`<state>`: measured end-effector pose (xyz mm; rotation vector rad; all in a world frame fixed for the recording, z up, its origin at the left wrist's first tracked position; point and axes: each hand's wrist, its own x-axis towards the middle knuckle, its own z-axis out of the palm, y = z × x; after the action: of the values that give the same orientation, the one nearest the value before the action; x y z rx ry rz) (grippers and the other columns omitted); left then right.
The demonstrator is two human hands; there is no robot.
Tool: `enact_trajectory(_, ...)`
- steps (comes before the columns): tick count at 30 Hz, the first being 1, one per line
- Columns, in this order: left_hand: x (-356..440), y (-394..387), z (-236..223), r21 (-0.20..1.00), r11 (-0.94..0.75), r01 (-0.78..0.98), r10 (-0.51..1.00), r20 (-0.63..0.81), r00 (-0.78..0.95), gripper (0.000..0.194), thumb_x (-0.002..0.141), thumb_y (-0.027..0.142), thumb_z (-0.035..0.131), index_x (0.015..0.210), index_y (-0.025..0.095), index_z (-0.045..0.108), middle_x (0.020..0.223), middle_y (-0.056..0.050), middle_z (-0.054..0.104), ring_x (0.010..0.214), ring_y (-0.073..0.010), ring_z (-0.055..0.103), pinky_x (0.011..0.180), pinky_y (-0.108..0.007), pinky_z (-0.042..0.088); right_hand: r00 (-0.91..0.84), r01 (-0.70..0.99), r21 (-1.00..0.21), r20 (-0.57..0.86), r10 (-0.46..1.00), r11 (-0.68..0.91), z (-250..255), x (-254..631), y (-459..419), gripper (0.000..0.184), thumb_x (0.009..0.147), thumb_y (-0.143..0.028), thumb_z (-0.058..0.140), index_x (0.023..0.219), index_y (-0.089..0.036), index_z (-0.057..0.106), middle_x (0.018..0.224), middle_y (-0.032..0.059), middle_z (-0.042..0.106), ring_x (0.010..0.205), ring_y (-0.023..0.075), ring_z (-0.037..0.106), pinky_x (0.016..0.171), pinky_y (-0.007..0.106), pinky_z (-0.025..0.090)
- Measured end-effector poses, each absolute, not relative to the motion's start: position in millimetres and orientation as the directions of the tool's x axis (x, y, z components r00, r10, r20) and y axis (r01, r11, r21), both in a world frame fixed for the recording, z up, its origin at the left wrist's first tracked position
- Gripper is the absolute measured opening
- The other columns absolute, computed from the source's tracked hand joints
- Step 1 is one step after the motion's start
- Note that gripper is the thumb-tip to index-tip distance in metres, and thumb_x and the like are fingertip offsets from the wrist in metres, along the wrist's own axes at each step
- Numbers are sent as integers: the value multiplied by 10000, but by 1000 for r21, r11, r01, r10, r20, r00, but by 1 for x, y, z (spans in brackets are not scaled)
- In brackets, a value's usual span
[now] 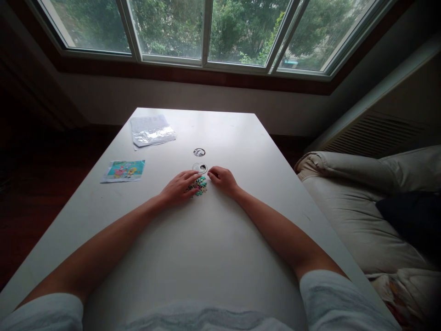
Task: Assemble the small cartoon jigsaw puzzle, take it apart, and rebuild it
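Note:
A small heap of colourful jigsaw pieces lies on the white table in front of me. My left hand rests at the heap's left side, its fingers stretched out and the thumb apart, partly covering the pieces. Close to the heap on the right is my right hand, fingers curled together; whatever they pinch, if anything, is too small to make out. Just beyond the heap is a round clear disc or container with a dark mark. Farther back lies a round picture disc with a dark rim.
On the left of the white table lies a cartoon picture sheet. Behind it is a clear plastic sleeve with papers. A beige sofa with a dark cushion stands to the right. Windows line the far wall.

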<state>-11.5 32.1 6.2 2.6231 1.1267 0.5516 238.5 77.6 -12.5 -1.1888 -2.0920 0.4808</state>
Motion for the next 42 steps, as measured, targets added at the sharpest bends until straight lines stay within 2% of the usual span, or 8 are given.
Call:
enact_trajectory(4, -19, 37, 2, 310, -674, 670, 736, 212, 643, 580, 994, 504, 486, 1511, 241, 469, 1572, -97, 437, 1461, -293, 365, 1239, -477, 280, -444, 606, -529, 395, 804, 594, -15, 239, 75, 165, 949, -297, 572, 993, -222, 712, 888, 29, 639, 800, 158, 555, 762, 280, 436)
enact_trajectory(8, -20, 38, -1, 291, -693, 660, 719, 202, 666, 576, 1010, 503, 456, 1522, 241, 454, 1569, -92, 446, 1470, -286, 353, 1246, -481, 255, -565, 597, -396, 410, 716, 698, -15, 237, 73, 236, 958, -293, 596, 1167, -258, 701, 1029, 68, 642, 981, 212, 548, 889, 343, 458)
enact_trajectory(11, -23, 38, 1, 299, -696, 653, 716, 211, 666, 555, 1023, 498, 425, 1516, 246, 463, 1555, -85, 467, 1456, -274, 377, 1236, -469, 279, -624, 577, -346, 399, 672, 740, -13, 236, 70, 243, 960, -269, 597, 1180, -273, 701, 1074, 77, 640, 1000, 226, 532, 917, 370, 460)
enact_trajectory(19, -32, 42, 4, 356, -634, 686, 772, 254, 582, 423, 1023, 418, 418, 1344, 258, 643, 1390, -59, 630, 1316, -245, 530, 1157, -446, 401, -597, 603, -355, 393, 699, 714, -9, 239, 67, 155, 963, -279, 605, 1065, -256, 720, 1056, 77, 662, 1005, 230, 550, 895, 366, 468)
enact_trajectory(24, -26, 40, 2, 374, -658, 653, 751, 262, 606, 391, 1016, 410, 440, 1304, 282, 672, 1341, -48, 665, 1242, -246, 577, 1100, -435, 449, -626, 574, -336, 407, 665, 747, -9, 238, 65, 198, 991, -293, 561, 1114, -259, 713, 1082, 74, 677, 1006, 218, 564, 905, 357, 471)
enact_trajectory(29, -20, 35, 5, 379, -704, 601, 705, 274, 654, 356, 1021, 392, 450, 1255, 293, 699, 1231, -57, 711, 1099, -229, 625, 1015, -402, 489, -616, 591, -330, 405, 676, 736, -12, 239, 68, 156, 974, -272, 592, 1040, -257, 732, 1071, 73, 690, 1016, 219, 569, 904, 357, 474)
enact_trajectory(34, -20, 33, 6, 408, -674, 616, 734, 275, 621, 329, 1003, 347, 467, 1188, 292, 733, 1078, -66, 730, 974, -211, 643, 905, -359, 521, -559, 629, -346, 421, 714, 696, -12, 239, 69, 131, 962, -266, 604, 968, -249, 734, 1017, 69, 689, 992, 218, 570, 890, 353, 481)
enact_trajectory(42, -22, 37, 6, 443, -575, 688, 818, 334, 468, 261, 977, 316, 521, 1112, 267, 739, 949, -32, 741, 890, -203, 653, 871, -352, 503, -666, 467, -372, 448, 596, 802, 0, 232, 59, 178, 975, -327, 584, 1076, -262, 715, 1108, 76, 698, 1047, 234, 570, 929, 397, 484)
